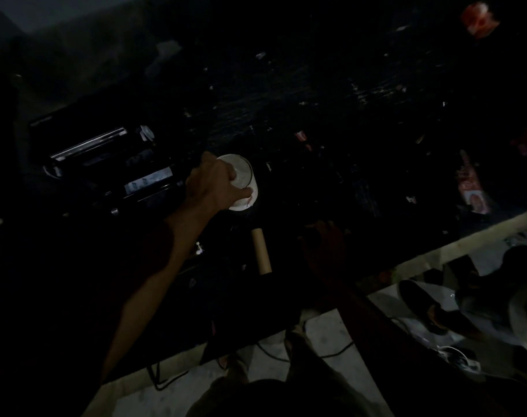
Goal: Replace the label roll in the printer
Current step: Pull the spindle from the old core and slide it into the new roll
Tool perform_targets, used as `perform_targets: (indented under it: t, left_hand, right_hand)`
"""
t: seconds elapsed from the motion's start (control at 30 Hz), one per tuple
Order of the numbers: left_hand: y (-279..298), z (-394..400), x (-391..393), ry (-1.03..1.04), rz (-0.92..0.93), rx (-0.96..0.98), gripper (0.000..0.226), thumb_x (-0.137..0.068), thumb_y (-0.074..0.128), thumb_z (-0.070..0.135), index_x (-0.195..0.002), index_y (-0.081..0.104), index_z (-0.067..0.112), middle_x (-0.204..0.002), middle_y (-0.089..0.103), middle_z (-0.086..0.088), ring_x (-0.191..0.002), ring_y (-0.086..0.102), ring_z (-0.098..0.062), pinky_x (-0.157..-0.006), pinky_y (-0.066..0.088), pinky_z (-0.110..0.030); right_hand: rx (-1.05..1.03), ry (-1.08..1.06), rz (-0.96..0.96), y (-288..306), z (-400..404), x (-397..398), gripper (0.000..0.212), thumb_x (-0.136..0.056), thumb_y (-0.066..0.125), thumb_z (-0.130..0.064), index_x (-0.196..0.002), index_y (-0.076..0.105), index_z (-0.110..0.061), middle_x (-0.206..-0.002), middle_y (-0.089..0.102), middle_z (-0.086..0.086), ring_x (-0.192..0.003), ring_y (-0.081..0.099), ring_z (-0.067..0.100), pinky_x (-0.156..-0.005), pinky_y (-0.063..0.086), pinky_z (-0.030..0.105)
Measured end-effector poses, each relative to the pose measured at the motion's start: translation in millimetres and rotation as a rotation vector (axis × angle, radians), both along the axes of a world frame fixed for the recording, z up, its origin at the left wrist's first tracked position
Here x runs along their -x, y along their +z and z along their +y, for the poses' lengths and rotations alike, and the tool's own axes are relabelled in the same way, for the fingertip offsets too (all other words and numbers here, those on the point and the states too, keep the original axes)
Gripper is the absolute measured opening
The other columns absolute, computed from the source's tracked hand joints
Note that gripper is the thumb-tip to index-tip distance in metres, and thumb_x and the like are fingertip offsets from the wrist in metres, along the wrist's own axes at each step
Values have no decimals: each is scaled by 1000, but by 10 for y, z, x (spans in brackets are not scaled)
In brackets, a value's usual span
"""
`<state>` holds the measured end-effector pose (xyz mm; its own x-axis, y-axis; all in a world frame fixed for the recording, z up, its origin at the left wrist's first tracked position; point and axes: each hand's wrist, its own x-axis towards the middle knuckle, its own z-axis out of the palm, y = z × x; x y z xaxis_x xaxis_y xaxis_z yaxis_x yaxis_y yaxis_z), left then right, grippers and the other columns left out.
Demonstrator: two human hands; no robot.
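The scene is very dark. A white label roll [243, 179] stands on the black table just right of the open printer [106, 164]. My left hand [214, 185] is wrapped around the roll's left side, fingers over its top and front. An empty brown cardboard core [261, 251] lies on the table nearer to me. My right hand [325, 242] rests in shadow on the table right of the core, flat with fingers spread and nothing in it.
The dark table [316, 121] is littered with small scraps. Coloured packets [473, 188] lie at the right and a red object [480, 18] at the far right. The table's front edge [406, 260] runs diagonally; cables [331, 353] and a shoe [418, 299] are on the floor.
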<state>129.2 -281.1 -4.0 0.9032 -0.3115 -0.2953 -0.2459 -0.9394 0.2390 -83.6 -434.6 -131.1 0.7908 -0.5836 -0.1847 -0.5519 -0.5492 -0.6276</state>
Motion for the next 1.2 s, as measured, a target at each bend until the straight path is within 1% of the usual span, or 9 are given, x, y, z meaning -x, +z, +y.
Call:
perform_targets:
  t: [0.13,0.2,0.27,0.37,0.43,0.53,0.73,0.9,1.2]
  left_hand:
    - [53,28,-58,42,36,21,61,-55,89,65,-103,78,28,-137,54,-6,-121,61,-31,-100,52,-45]
    - [67,81,-106,132,73,101,53,-48,86,71,-84,76,33,-129,64,-2,-116,65,-27,-97,56,-44]
    - [68,169,-145,266,125,280,39,-53,88,66,-66,70,33,-109,74,3,-106,70,-23,-92,58,-38]
    - [137,319,-81,492,236,582,33,-64,92,50,-79,78,24,-100,75,3,-100,72,-19,-89,60,-35]
    - [245,394,45,569,330,713,31,-70,90,46,-85,78,22,-101,76,1,-95,71,-16,-85,61,-36]
    - [402,476,266,630,430,848,17,-79,85,39,-83,76,25,-95,77,4,-88,71,-13,-75,60,-30]
    - [487,676,606,751,528,1000,24,-83,81,38,-101,72,26,-109,75,0,-102,71,-16,-87,61,-37]
    - [423,819,780,866,565,1090,49,-77,82,46,-121,68,28,-121,72,0,-110,69,-19,-75,60,-33]
    - [400,966,910,905,600,1180,39,-80,82,41,-115,72,27,-118,76,-2,-112,70,-21,-79,57,-35]
  right_hand:
    - [-6,58,70,178,-43,-51,36,-94,68,-32,-124,67,-12,-135,63,12,-133,51,33,-113,15,37]
    - [0,91,39,246,-46,-32,43,-92,66,-40,-124,66,-12,-132,64,13,-129,54,34,-110,25,41]
    - [-1,58,-46,315,-46,-10,51,-87,64,-52,-124,63,-17,-128,63,11,-122,59,32,-105,37,43]
    - [-17,38,-191,593,15,-127,49,-86,72,-50,-123,62,-20,-125,58,6,-116,60,25,-94,46,30]
    - [31,102,-316,846,120,-274,45,-86,74,-47,-119,66,-18,-119,60,4,-111,60,20,-87,53,32]
    - [45,209,-465,1181,320,-461,39,-84,77,-39,-114,68,-15,-114,59,3,-107,58,17,-82,52,27]
    - [64,267,-632,1471,585,-635,26,-89,76,-32,-107,73,-13,-113,60,6,-105,57,18,-82,52,28]
    - [35,283,-650,1518,717,-607,22,-86,78,-20,-108,77,-17,-113,63,4,-109,56,21,-87,52,35]
    - [-23,284,-670,1676,822,-564,10,-87,73,-14,-95,71,-9,-104,68,1,-103,60,21,-84,53,39]
